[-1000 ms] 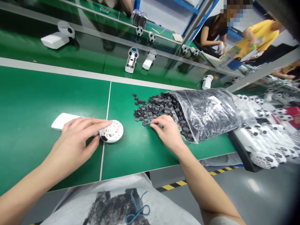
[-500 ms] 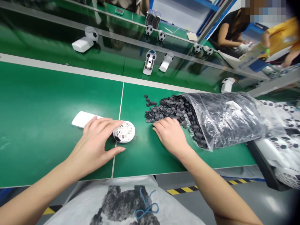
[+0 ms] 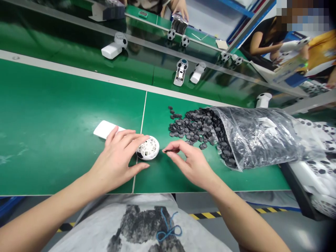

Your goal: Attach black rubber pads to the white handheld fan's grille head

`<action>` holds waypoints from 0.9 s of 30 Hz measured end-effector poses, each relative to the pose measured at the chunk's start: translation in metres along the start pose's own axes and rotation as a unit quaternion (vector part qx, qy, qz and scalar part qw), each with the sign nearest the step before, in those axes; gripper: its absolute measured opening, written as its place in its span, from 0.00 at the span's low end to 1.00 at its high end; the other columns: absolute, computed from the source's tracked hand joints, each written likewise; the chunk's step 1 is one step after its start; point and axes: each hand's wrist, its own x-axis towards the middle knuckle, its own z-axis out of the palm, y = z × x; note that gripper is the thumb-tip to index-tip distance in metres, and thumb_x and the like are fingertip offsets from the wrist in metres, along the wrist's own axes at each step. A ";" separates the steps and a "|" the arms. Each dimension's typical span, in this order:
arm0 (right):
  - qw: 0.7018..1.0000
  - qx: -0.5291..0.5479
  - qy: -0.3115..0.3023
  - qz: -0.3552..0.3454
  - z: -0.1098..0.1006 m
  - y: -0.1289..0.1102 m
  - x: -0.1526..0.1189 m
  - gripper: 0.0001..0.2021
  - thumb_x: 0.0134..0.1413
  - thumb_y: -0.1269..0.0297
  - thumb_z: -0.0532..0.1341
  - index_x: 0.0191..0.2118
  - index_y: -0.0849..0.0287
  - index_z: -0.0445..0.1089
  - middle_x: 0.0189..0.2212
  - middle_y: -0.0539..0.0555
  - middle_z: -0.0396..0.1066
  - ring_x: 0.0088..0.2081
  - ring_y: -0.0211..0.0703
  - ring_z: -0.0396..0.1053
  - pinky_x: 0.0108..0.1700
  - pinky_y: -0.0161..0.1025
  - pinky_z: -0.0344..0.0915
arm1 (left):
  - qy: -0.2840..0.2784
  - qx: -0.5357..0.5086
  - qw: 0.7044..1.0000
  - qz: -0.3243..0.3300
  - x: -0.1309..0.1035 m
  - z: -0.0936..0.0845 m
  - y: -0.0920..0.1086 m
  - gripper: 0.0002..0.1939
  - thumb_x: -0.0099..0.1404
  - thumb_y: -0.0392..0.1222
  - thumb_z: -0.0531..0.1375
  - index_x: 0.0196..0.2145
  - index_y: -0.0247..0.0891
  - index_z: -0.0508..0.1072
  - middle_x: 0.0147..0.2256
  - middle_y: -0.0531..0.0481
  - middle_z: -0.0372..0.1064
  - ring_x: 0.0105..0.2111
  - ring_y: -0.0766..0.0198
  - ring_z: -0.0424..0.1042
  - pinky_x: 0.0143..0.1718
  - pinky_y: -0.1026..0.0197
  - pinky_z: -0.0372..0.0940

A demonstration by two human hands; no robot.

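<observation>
A white plastic casing with a soccer-ball-patterned round end (image 3: 148, 148) lies on the green bench. My left hand (image 3: 119, 154) drapes over its middle, fingers stretched across it and thumb held apart at the near side, so part of the casing is hidden. Openings show across the round end, with a black patch near its left edge. Just to the right of it, my right hand (image 3: 190, 161) pinches a small flat black plastic piece (image 3: 167, 151) between thumb and forefinger. Behind that hand spreads a pile of similar black pieces (image 3: 193, 126).
The pile spills from a clear plastic bag (image 3: 259, 136) on the right. Beyond it, a dark-edged tray (image 3: 294, 185) holds several white-and-black casings. Past a pale rail (image 3: 105, 78), more casings (image 3: 111, 50) sit on a glossy green surface. Co-workers' hands and arms show at the far side.
My right hand has come away from the pile toward the round end, with a black piece now visible in its pinch. My left hand stays over the casing. The view has shifted slightly.
</observation>
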 end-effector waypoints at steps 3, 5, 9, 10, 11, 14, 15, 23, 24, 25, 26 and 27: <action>0.999 0.031 0.030 -0.011 0.005 -0.005 0.000 0.02 0.53 0.69 0.58 0.34 0.56 0.66 0.32 0.48 0.67 0.35 0.36 0.64 0.38 0.34 0.62 | 0.010 -0.005 1.000 0.002 0.002 0.002 -0.001 0.30 0.52 0.54 0.60 0.51 0.42 0.59 0.47 0.47 0.62 0.51 0.52 0.56 0.56 0.43 0.39; 0.998 0.035 0.042 -0.015 0.007 -0.005 0.001 0.02 0.52 0.70 0.58 0.33 0.57 0.67 0.30 0.48 0.67 0.33 0.35 0.64 0.36 0.34 0.62 | 0.015 -0.008 1.000 0.000 0.004 0.002 0.000 0.30 0.51 0.56 0.59 0.49 0.42 0.61 0.46 0.46 0.63 0.50 0.52 0.56 0.55 0.43 0.39; 0.997 0.071 0.026 -0.003 0.013 -0.003 0.002 0.04 0.52 0.70 0.58 0.35 0.56 0.67 0.31 0.48 0.69 0.33 0.35 0.65 0.37 0.34 0.62 | 0.025 -0.007 1.000 -0.011 0.005 0.001 0.003 0.29 0.51 0.58 0.59 0.47 0.42 0.63 0.44 0.47 0.65 0.49 0.52 0.57 0.55 0.43 0.39; 0.996 0.081 0.021 0.001 0.014 -0.003 0.003 0.04 0.52 0.70 0.58 0.35 0.56 0.67 0.31 0.48 0.69 0.33 0.35 0.66 0.37 0.34 0.62 | 0.027 -0.007 1.000 -0.014 0.006 0.000 0.004 0.29 0.51 0.58 0.59 0.47 0.42 0.63 0.44 0.48 0.65 0.49 0.52 0.57 0.55 0.43 0.39; 0.996 0.088 0.018 0.004 0.016 -0.003 0.004 0.04 0.52 0.70 0.58 0.35 0.56 0.67 0.31 0.48 0.69 0.34 0.35 0.65 0.37 0.34 0.62 | 0.030 -0.007 0.999 -0.016 0.006 0.000 0.004 0.29 0.51 0.58 0.59 0.47 0.42 0.63 0.44 0.48 0.65 0.49 0.52 0.57 0.55 0.43 0.39; 0.994 0.105 0.013 0.007 0.019 -0.002 0.007 0.03 0.50 0.70 0.60 0.33 0.57 0.69 0.31 0.49 0.65 0.34 0.36 0.64 0.36 0.34 0.62 | 0.036 -0.011 0.999 -0.023 0.007 0.000 0.004 0.27 0.51 0.58 0.58 0.46 0.42 0.64 0.42 0.48 0.66 0.49 0.52 0.58 0.55 0.43 0.40; 0.993 0.114 0.011 0.010 0.020 -0.002 0.009 0.03 0.50 0.70 0.60 0.32 0.57 0.69 0.31 0.50 0.64 0.34 0.36 0.63 0.36 0.34 0.61 | 0.037 -0.013 0.999 -0.025 0.007 0.000 0.004 0.26 0.52 0.57 0.58 0.46 0.42 0.65 0.42 0.48 0.67 0.48 0.52 0.58 0.55 0.43 0.41; 0.982 0.176 0.022 0.065 0.027 0.008 0.014 0.07 0.45 0.69 0.63 0.32 0.57 0.66 0.34 0.50 0.60 0.36 0.36 0.61 0.36 0.35 0.61 | 0.033 -0.022 0.999 -0.033 0.010 0.001 0.006 0.22 0.55 0.54 0.56 0.46 0.42 0.65 0.43 0.49 0.66 0.47 0.53 0.59 0.54 0.44 0.44; 0.981 0.180 0.020 0.071 0.027 0.009 0.014 0.10 0.45 0.69 0.63 0.35 0.57 0.65 0.37 0.51 0.60 0.38 0.37 0.61 0.36 0.35 0.62 | 0.034 -0.022 0.999 -0.032 0.010 0.000 0.006 0.22 0.56 0.53 0.56 0.46 0.42 0.64 0.43 0.49 0.66 0.47 0.53 0.59 0.54 0.44 0.44; 0.979 0.190 0.015 0.077 0.028 0.009 0.014 0.13 0.45 0.69 0.63 0.38 0.56 0.63 0.41 0.52 0.60 0.40 0.39 0.61 0.37 0.36 0.62 | 0.034 -0.022 0.999 -0.031 0.010 0.000 0.006 0.22 0.56 0.53 0.55 0.46 0.42 0.64 0.43 0.49 0.66 0.47 0.53 0.59 0.54 0.44 0.44; 0.976 0.203 0.005 0.082 0.028 0.009 0.014 0.15 0.46 0.69 0.63 0.42 0.55 0.62 0.44 0.53 0.60 0.43 0.40 0.61 0.38 0.37 0.62 | 0.034 -0.020 0.999 -0.030 0.010 0.000 0.006 0.22 0.56 0.53 0.55 0.47 0.42 0.64 0.43 0.49 0.66 0.48 0.53 0.59 0.54 0.44 0.45; 0.972 0.217 -0.005 0.087 0.028 0.009 0.015 0.17 0.47 0.69 0.62 0.44 0.54 0.60 0.46 0.53 0.60 0.45 0.41 0.61 0.39 0.37 0.62 | 0.034 -0.019 0.999 -0.028 0.010 0.001 0.006 0.22 0.56 0.53 0.55 0.47 0.42 0.63 0.44 0.49 0.66 0.48 0.53 0.59 0.54 0.43 0.45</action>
